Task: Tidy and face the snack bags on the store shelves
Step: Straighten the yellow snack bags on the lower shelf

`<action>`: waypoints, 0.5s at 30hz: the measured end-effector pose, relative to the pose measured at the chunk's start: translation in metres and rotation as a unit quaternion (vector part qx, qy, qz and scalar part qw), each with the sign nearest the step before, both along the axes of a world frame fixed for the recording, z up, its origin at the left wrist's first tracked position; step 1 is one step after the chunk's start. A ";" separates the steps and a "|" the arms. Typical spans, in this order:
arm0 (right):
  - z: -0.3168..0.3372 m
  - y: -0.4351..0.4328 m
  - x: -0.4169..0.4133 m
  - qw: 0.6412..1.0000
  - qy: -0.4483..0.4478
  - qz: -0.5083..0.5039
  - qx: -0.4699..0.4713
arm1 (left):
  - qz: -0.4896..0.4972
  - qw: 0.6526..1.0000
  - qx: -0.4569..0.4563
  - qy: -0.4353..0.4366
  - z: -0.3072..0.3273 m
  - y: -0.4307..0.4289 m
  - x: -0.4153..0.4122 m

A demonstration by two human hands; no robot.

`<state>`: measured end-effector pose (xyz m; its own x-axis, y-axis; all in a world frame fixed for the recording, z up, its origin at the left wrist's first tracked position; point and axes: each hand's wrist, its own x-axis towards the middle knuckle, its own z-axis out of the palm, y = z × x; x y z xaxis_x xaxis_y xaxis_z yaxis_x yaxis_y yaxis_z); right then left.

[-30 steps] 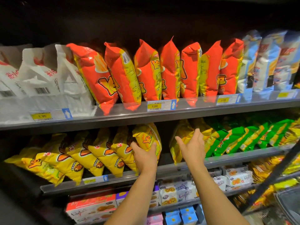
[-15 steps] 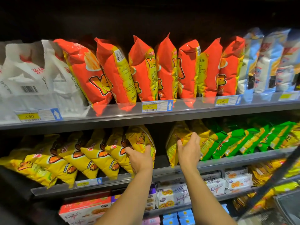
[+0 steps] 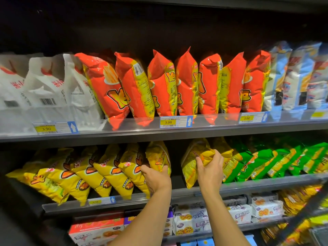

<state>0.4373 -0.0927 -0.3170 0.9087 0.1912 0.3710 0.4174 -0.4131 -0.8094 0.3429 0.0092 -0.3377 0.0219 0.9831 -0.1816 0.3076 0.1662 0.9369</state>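
Right grip [image 3: 210, 167] now round yellow bag [image 3: 190, 166]

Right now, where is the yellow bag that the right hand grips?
Head view: the yellow bag stands right of centre on the middle shelf, pinched by the right hand, a gap on its left, green bags further right.

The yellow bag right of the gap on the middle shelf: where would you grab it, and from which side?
By its crumpled upper corner, where the right hand pinches it. The yellow bag stands tilted with that corner nearest the front, so come from the front, through the open gap on its left; green bags crowd its right side.
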 end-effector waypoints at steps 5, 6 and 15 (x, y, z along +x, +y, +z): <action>-0.001 -0.006 -0.002 0.999 0.003 0.008 0.036 | -0.009 0.999 0.021 0.023 0.001 -0.002 -0.002; 0.001 -0.009 -0.003 0.999 0.006 0.008 0.048 | -0.010 0.999 0.022 0.025 0.002 -0.003 -0.003; 0.025 -0.057 -0.006 0.993 0.051 0.020 0.106 | 0.004 1.000 0.016 0.010 0.018 -0.037 -0.027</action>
<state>0.4311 -0.1493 -0.2920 0.9366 0.1554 0.3141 0.3422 -0.2126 -0.9152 0.3154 -0.0273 -0.3195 0.0103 0.9887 -0.1496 0.3251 0.1381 0.9356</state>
